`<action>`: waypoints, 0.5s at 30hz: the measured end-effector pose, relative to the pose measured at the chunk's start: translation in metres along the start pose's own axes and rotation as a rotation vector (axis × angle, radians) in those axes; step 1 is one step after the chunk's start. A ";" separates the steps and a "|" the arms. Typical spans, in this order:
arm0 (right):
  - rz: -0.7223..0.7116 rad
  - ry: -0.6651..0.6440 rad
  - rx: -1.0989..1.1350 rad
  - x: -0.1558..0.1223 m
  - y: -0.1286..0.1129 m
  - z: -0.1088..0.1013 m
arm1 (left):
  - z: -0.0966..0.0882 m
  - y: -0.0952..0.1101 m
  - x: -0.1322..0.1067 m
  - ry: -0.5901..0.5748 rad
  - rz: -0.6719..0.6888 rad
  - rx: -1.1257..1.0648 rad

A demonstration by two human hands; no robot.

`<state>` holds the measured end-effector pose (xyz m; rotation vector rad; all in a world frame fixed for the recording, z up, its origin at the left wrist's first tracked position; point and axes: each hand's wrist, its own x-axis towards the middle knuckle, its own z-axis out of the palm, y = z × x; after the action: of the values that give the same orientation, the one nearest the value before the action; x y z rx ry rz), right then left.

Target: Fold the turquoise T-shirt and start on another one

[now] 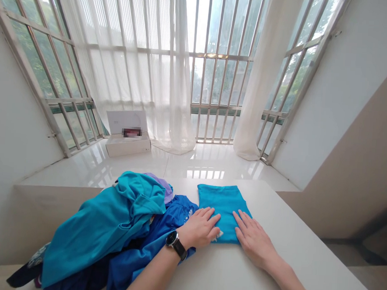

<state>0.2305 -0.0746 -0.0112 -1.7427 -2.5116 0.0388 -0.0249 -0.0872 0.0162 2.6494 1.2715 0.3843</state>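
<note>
Round black-faced wristwatch (173, 239) with silver bezel and black strap on the left wrist (188, 234), both forearms (154, 276) bare

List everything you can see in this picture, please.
folded garment: one, teal, on the table under both hands
loose garment: one, teal, on top of a clothes heap
printed garment: one, blue, in the heap, beside the folded garment
small garment: one, lilac, at the heap's back
dark garment: one, navy, under the heap
table: one, white, beneath everything above
box: one, white, lid raised, on the floor beyond the table
curtains: two, white and sheer, hanging at the window
barred window: one, silver metal bars, behind the curtains
tiled floor: one, glossy white, beyond the table
wristwatch: one, black, on the left wrist
left hand: one, flat on the folded garment
right hand: one, flat on the folded garment
</note>
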 end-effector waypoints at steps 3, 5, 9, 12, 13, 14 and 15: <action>-0.149 -0.047 0.016 0.010 0.040 -0.007 | -0.009 0.017 0.000 0.053 0.030 -0.027; -0.178 -0.033 -0.012 0.015 0.066 -0.014 | -0.012 0.032 0.000 0.056 0.071 -0.048; -0.008 0.160 -0.137 0.009 0.076 -0.023 | -0.011 0.053 0.000 0.052 0.214 -0.104; 0.280 0.218 -0.109 -0.011 0.039 -0.012 | -0.008 0.052 0.000 0.069 0.266 -0.139; 0.365 0.192 -0.075 -0.019 0.023 -0.004 | -0.007 0.049 0.001 0.086 0.244 -0.126; 0.406 0.161 -0.048 -0.026 0.008 0.004 | -0.007 0.044 0.001 0.106 0.200 -0.101; 0.423 0.145 -0.041 -0.033 -0.006 0.014 | -0.006 0.038 0.002 0.123 0.141 -0.069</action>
<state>0.2347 -0.1071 -0.0260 -2.1730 -2.0212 -0.1080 0.0022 -0.1092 0.0323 2.7008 1.0848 0.6092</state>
